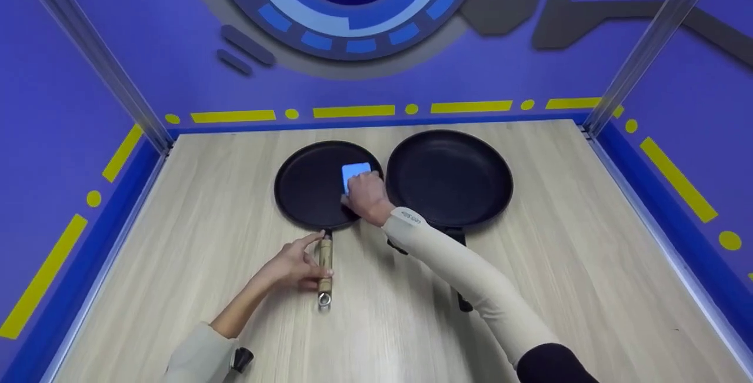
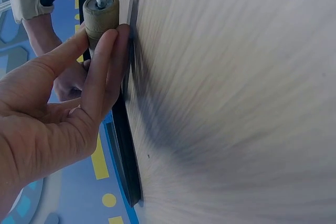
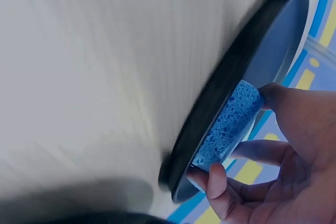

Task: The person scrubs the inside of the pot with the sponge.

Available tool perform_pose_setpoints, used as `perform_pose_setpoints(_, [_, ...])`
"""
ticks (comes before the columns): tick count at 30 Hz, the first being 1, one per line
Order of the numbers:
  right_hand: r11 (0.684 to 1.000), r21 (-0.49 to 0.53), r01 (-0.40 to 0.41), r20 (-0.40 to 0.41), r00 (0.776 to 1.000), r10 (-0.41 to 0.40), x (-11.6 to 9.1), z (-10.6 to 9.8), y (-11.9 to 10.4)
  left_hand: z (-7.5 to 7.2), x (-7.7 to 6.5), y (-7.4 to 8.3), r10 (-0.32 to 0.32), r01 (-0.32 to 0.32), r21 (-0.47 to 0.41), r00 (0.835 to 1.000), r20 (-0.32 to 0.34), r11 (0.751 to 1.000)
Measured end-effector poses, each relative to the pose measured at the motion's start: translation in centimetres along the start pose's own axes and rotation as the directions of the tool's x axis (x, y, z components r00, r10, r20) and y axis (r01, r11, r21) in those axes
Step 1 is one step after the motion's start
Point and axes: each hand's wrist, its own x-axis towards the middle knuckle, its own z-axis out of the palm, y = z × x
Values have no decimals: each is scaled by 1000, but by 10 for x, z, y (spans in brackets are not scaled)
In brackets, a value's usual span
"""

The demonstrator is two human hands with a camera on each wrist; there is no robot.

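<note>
the person's left grip (image 1: 299,264) pinches the light-brown, wood-like cylindrical handle (image 1: 325,256) of a shallow round black pan (image 1: 310,186), with a silvery metal ring (image 1: 324,299) on the handle's end nearer the person and the pan just beyond the grip. the right grip (image 1: 367,196) is clamped on a blue, porous, rectangular sponge (image 1: 355,169), holding it inside that pan near its right-hand rim. just to the right of this grip, a deeper round black pan (image 1: 452,177) rests on the pale wood-grain worktop (image 1: 212,200)
</note>
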Motion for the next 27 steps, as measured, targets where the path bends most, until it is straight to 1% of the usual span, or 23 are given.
perform_pose_setpoints(5, [1000,22,9,-40,999,-8,-9,1,-17,-2,-2,-1,0,0,-26,1000,0,1000])
perform_pose_setpoints(7, [999,29,27,-53,998,-26,-11,1,-25,-2,-2,-1,-1,1,-42,1000,0,999])
perform_pose_setpoints(12, [987,65,146,-60,988,-142,-15,-2,-39,-2,-2,-1,0,0,-66,1000,1,998])
perform_pose_setpoints(14, [981,76,180,-59,983,-175,-15,-3,-41,-2,-2,0,4,-4,-66,1000,7,998])
perform_pose_setpoints(16, [975,84,204,-57,978,-200,-14,-3,-42,-2,-2,0,22,-21,-50,1000,11,999])
perform_pose_setpoints(18, [966,83,243,-46,970,-240,-14,-3,-42,-1,-3,0,38,-37,-38,999,17,999])
perform_pose_setpoints(21, [944,72,322,-31,947,-321,-13,-1,-43,0,-4,0,61,-60,-24,998,23,998])
perform_pose_setpoints(22, [937,66,343,-27,939,-342,-13,0,-43,0,-4,-1,59,-58,-29,998,27,998])
perform_pose_setpoints(24, [929,64,366,-18,931,-365,-13,1,-44,0,-3,-1,57,-56,-34,998,31,998])
perform_pose_setpoints(27, [925,59,375,9,926,-376,-10,-1,-44,-1,-1,0,45,-45,-27,999,23,999])
